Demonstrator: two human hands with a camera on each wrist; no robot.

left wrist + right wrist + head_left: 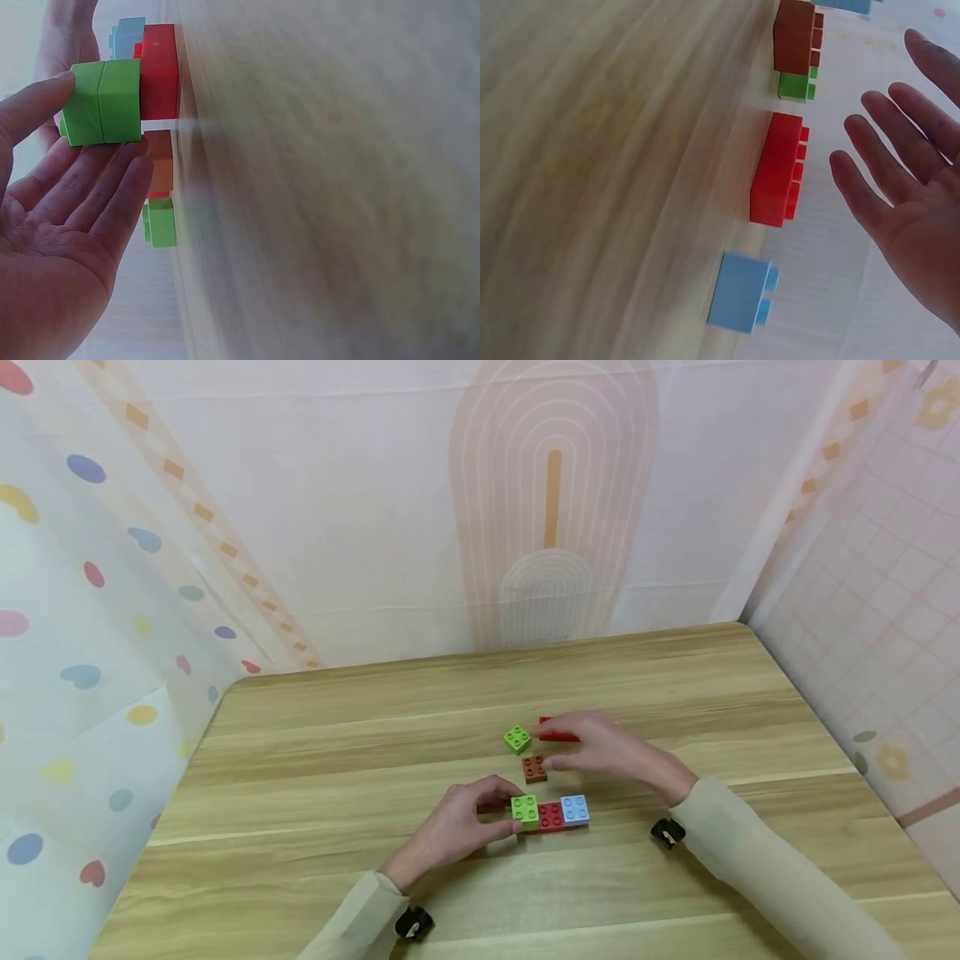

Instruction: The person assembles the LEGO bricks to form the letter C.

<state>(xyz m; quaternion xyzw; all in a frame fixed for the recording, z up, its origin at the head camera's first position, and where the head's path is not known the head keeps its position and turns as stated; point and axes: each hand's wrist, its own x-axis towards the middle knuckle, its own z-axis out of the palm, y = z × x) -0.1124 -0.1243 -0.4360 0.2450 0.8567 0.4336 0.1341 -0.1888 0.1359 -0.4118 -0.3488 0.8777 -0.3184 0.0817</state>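
A base brick lies on the table, with a two-brick stack on its left end and an end brick on its right. Behind it lies the first loose brick. The second loose brick lies behind the first, slightly left. The third loose brick lies right of the second, and the fourth loose brick right of the third.

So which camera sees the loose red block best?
The right wrist view: the loose red block shows end to end, studs included. In the head view, the right hand covers part; the left wrist view shows, at most, a red sliver.
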